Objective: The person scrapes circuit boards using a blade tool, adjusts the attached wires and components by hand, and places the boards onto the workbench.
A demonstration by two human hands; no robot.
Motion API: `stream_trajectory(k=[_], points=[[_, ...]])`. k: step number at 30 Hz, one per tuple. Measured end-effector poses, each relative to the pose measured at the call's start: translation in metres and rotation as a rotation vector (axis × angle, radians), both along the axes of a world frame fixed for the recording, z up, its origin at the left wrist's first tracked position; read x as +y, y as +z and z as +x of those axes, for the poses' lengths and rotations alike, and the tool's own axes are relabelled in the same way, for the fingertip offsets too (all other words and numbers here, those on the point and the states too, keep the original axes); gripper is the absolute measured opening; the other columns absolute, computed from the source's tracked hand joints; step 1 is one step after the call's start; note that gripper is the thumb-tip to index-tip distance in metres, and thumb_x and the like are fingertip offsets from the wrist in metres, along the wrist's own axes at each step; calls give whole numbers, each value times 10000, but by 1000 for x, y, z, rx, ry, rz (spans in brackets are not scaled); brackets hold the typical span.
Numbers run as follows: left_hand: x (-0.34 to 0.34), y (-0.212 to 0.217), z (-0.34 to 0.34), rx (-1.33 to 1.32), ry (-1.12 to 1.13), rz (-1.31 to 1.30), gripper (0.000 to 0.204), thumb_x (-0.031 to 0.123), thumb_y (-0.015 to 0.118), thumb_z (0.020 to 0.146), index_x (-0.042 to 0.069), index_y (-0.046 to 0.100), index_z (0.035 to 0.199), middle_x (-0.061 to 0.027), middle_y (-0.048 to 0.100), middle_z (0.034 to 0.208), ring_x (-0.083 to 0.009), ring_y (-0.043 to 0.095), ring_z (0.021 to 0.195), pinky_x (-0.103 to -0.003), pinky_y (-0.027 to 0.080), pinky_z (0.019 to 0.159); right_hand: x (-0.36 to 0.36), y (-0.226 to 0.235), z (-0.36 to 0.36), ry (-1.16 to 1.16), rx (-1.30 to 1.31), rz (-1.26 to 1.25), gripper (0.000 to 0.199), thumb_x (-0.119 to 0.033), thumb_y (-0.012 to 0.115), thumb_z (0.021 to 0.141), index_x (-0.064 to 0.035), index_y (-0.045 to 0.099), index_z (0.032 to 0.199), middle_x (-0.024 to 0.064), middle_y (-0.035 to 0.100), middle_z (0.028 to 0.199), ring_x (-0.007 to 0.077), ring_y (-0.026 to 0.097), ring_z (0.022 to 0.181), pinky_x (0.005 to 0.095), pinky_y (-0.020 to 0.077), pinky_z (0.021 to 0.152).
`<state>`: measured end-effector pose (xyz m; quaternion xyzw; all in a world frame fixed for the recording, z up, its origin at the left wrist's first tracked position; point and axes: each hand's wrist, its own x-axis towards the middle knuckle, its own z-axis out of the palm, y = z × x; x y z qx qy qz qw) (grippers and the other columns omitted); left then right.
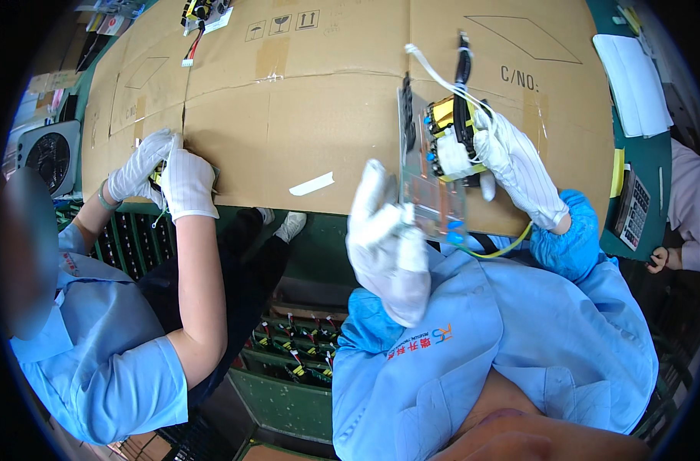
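Note:
A circuit board (434, 201) with a transformer wrapped in yellow tape (443, 115), black wires (463, 84) and blue parts is tilted up above the cardboard in front of me. My right hand (513, 157), in a white striped glove, closes round the component side of the board by the transformer. From there a white cable tie (434, 67) sticks out to the upper left. My left hand (390, 246), also gloved, is beside the board's lower left edge, its fingers extended and apart. A yellow-green wire (507, 247) curves below the board toward my right sleeve.
Flattened cardboard (288, 138) covers the table, with a white strip (311, 184) near its front edge. At left, a co-worker's gloved hands (173, 175) handle another board. A small board with wires (199, 17) lies far left. A calculator (633, 206) and papers (634, 84) are at right. Crates of boards (288, 361) stand below.

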<state>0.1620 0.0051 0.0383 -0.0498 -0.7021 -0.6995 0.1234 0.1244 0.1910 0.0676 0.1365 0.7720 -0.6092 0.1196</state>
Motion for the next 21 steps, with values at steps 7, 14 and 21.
stream_trajectory(k=[7, 14, 21], points=[[0, -29, 18, 565, 6, -310, 395, 237, 769, 832, 59, 593, 1138, -161, 601, 1136, -366, 622, 932, -469, 519, 797, 9, 18, -15, 312, -42, 167, 461, -429, 617, 904, -26, 600, 1126, 143, 658, 916, 290, 635, 746, 369, 508, 695], [25, -72, 43, 809, -270, -396, 528, 268, 836, 762, 13, 601, 1160, -116, 654, 1074, -290, 665, 934, -395, 581, 778, 4, 21, 4, 602, 437, 868, 616, -374, 760, 768, -48, 569, 1254, 169, 639, 1191, 334, 657, 1008, 387, 546, 793], [30, -47, 25, 715, -467, -488, 445, 289, 794, 775, 35, 632, 1101, -123, 655, 1084, -295, 672, 941, -401, 555, 766, 17, -1, 3, 554, 781, 907, 310, -195, 683, 757, -107, 653, 1053, 98, 627, 941, 255, 642, 754, 353, 502, 586]])
